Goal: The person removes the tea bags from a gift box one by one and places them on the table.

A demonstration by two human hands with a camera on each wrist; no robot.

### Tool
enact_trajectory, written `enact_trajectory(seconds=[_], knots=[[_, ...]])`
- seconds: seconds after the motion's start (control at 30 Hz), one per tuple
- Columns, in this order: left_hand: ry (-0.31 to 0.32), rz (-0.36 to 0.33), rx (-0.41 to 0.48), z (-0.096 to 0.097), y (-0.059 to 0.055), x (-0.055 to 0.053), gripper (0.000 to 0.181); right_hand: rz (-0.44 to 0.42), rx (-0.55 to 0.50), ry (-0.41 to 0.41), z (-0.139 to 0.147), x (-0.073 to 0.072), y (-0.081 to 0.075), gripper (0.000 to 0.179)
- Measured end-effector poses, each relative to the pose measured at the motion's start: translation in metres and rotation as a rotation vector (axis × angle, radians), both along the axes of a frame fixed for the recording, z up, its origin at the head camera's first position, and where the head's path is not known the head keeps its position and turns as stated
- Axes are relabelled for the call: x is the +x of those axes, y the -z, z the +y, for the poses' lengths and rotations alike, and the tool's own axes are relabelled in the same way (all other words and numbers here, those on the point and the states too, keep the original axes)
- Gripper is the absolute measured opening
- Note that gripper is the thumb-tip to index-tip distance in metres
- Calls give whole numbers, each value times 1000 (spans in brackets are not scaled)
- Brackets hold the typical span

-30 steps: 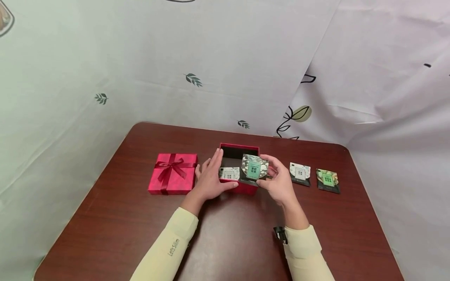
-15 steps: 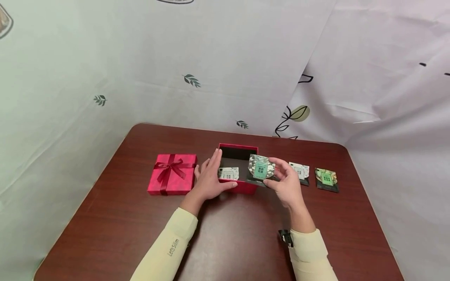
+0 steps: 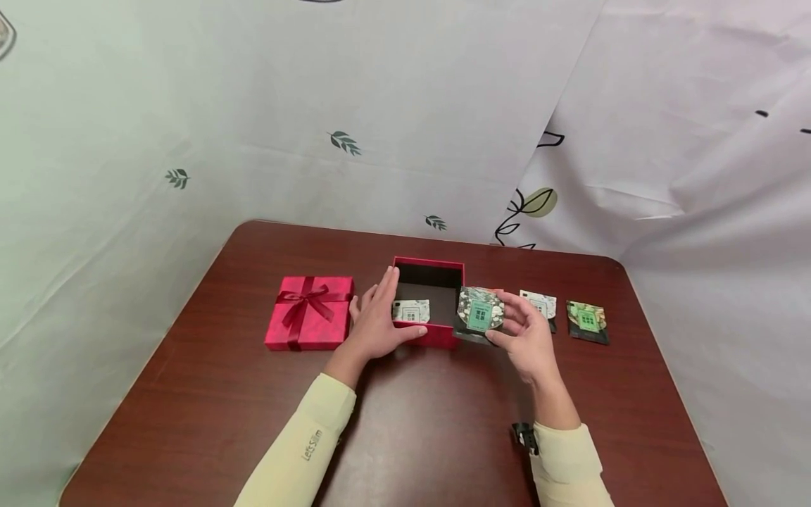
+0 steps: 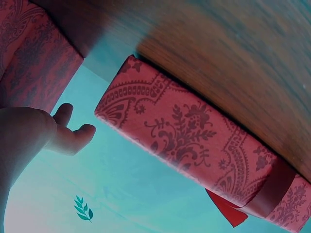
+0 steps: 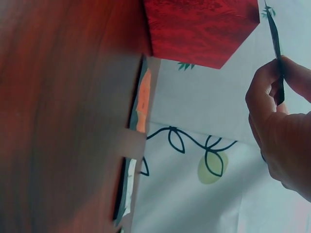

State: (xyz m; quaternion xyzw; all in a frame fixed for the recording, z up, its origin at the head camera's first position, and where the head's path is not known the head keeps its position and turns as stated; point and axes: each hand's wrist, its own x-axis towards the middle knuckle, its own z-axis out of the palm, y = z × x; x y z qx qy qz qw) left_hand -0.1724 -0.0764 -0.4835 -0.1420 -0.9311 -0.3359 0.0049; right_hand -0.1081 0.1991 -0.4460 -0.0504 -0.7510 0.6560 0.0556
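Observation:
My right hand point(image 3: 531, 341) pinches a dark tea sachet point(image 3: 479, 315) with a green label between thumb and fingers. It is held up over the right front corner of a red gift box point(image 3: 437, 336). In the right wrist view that sachet point(image 5: 274, 36) shows edge-on, raised well above the table. My left hand point(image 3: 380, 320) lies along the box's left side, fingers straight and thumb across the front wall. Inside the lidless box, a white-labelled tea sachet point(image 3: 410, 310) is at the left front; the rest of the visible floor is dark.
The red lid point(image 3: 310, 313) with its ribbon bow lies left of the box. To the right lie a white sachet point(image 3: 538, 303), partly behind my right hand, and a green one point(image 3: 587, 320). An orange sachet point(image 5: 143, 99) lies nearer the box, mostly hidden from the head view.
My right hand has moved right and slightly toward me, carrying the green-labelled tea sachet from over the box to its right front corner. My left hand has stayed put.

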Motion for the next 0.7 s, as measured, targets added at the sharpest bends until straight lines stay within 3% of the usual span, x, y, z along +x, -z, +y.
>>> enact_trajectory(seconds=[0.4,0.7], knots=[[5,-5,1,0,1,3,124,-119,78,19,21,11,8,71],[7,10,-2,0,0,1,123,-138,60,6,28,9,23,70]])
